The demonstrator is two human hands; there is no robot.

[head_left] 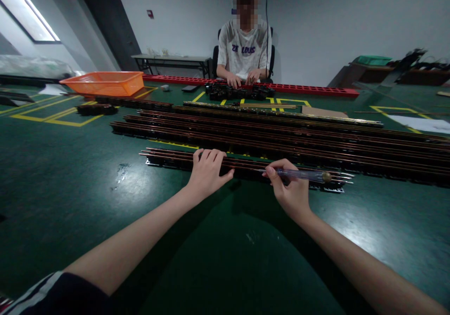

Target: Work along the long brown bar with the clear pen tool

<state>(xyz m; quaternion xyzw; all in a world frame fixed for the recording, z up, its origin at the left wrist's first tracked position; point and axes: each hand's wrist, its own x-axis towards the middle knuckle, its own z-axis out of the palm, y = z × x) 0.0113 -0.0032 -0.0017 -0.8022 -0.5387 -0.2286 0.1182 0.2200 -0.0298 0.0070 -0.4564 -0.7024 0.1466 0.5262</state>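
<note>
In front of me lies a long dark rail assembly [168, 158] carrying several thin copper-coloured rods. My left hand [208, 172] rests over its left-middle part, fingers bent over the far side and thumb stretched out to the right. What those fingers press on is partly hidden. A screwdriver [305, 175] with a clear purple-tinted handle sits in my right hand [290, 188], held between thumb and fingers. Its thin shaft points left along the rods, and the tip is too small to make out clearly.
Several similar long rod assemblies [246, 130] lie just beyond. Further back are an orange basket [105, 83], a long red slotted bar [316, 89] and dark parts [228, 91] under a co-worker's hands [242, 79]. White paper [422, 123] lies at right on the green table [87, 183].
</note>
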